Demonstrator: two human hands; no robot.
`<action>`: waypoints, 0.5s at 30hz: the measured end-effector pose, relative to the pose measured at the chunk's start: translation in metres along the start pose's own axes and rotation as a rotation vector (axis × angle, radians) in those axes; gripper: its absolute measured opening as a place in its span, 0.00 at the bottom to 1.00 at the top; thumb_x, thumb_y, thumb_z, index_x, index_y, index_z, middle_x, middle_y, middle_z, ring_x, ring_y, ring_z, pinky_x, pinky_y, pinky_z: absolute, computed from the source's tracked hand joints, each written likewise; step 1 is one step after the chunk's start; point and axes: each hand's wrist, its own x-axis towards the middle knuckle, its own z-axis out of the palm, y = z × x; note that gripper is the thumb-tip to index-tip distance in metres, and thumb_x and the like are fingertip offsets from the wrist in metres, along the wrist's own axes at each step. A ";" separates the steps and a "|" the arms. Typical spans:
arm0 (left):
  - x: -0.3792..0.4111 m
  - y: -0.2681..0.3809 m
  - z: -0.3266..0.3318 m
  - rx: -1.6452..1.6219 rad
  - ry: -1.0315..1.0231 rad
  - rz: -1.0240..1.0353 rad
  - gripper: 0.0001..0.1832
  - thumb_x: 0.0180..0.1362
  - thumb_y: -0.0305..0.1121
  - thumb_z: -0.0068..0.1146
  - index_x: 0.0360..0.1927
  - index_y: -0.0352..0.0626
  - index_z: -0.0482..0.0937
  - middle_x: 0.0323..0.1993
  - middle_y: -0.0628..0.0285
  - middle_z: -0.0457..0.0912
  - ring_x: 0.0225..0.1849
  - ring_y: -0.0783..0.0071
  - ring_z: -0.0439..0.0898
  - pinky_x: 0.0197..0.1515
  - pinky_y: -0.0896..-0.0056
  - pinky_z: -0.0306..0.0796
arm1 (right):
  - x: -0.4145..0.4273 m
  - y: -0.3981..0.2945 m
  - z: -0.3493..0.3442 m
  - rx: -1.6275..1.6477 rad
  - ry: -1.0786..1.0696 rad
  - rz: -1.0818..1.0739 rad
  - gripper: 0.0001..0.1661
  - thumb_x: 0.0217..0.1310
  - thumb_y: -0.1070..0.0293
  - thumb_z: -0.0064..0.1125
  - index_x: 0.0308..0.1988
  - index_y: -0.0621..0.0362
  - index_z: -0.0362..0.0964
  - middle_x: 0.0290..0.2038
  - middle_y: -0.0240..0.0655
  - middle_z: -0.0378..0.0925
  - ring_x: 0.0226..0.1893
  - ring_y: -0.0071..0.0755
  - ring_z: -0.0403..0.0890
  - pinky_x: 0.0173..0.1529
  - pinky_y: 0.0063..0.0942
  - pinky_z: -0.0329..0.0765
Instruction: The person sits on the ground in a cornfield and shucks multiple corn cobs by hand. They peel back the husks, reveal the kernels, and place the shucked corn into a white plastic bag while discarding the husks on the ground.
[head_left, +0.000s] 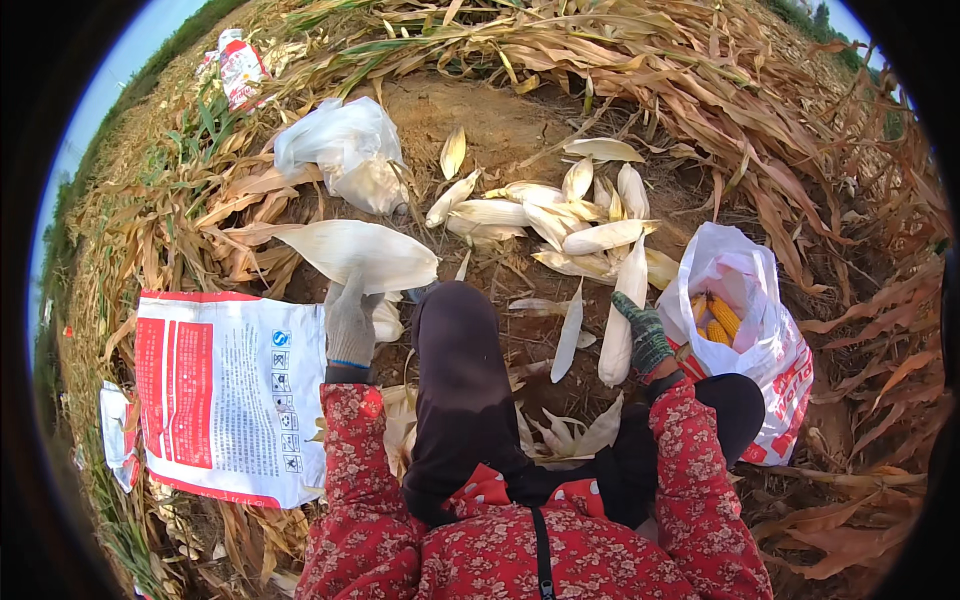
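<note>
My left hand (352, 319), in a grey knit glove, grips a broad pale corn husk leaf (356, 251) that hides most of its fingers. A dark green patterned glove covers my right hand (646, 336), which is closed around the side of an ear of corn in its pale husk (621, 345). Past my hands, several husk-covered ears (525, 214) lie in a loose pile on the soil. Bare yellow ears of corn (722, 319) sit inside an upright white and red woven sack (772, 360), just right of my right hand.
A flat printed sack (247, 397) lies at my left. Beyond my left hand rests a translucent plastic bag (341, 150). Dry corn stalks (720, 82) ring the bare soil (465, 112). My raised knee (457, 352) stands between my hands, and loose husks (577, 439) lie near my legs.
</note>
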 end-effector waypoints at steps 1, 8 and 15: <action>0.010 -0.009 -0.016 0.079 0.045 -0.011 0.18 0.66 0.32 0.50 0.56 0.32 0.74 0.52 0.57 0.78 0.50 0.72 0.79 0.51 0.71 0.74 | -0.006 -0.003 0.003 0.034 -0.026 -0.015 0.27 0.52 0.58 0.73 0.49 0.59 0.74 0.34 0.33 0.79 0.29 0.31 0.79 0.35 0.31 0.77; 0.100 -0.080 -0.144 0.423 0.085 -0.219 0.17 0.55 0.25 0.53 0.49 0.36 0.80 0.40 0.63 0.83 0.38 0.73 0.81 0.42 0.74 0.73 | -0.021 -0.006 0.010 0.062 -0.011 -0.072 0.27 0.54 0.56 0.72 0.49 0.58 0.73 0.32 0.31 0.78 0.27 0.29 0.78 0.33 0.30 0.77; 0.163 -0.133 -0.218 1.077 -0.045 -0.167 0.14 0.52 0.27 0.56 0.42 0.36 0.83 0.33 0.59 0.85 0.35 0.66 0.82 0.42 0.66 0.74 | -0.022 0.001 -0.003 0.024 0.016 0.007 0.28 0.54 0.58 0.71 0.50 0.58 0.72 0.34 0.34 0.78 0.29 0.31 0.79 0.34 0.32 0.79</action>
